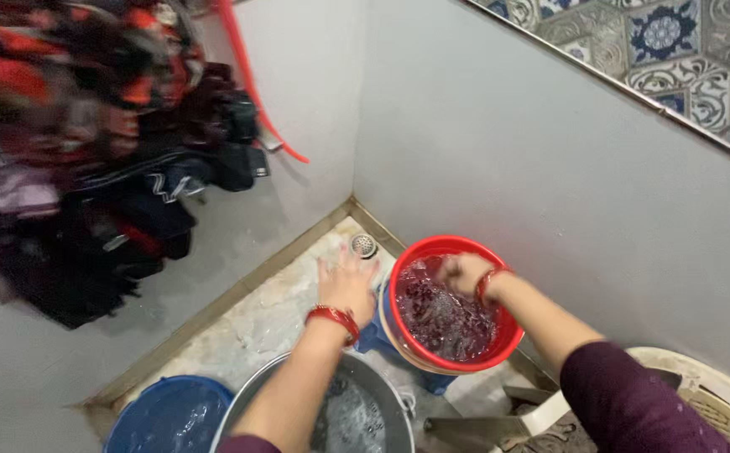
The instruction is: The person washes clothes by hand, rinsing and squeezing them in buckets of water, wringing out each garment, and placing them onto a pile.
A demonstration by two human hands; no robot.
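Over the red bucket (499, 335), the right hand (464, 273) dips into dark, soaking cloth (445, 315), fingers curled, grip unclear. Left hand (346, 285) hovers spread open. Rinsing stage, apparently; a firm grasp comes next.

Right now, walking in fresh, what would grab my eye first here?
Probably the red bucket near the wall, full of dark cloth in foamy water, with the right hand dipped into it. The left hand, red bangles at its wrist, hovers open beside it. A heap of dark and red clothes hangs at upper left.
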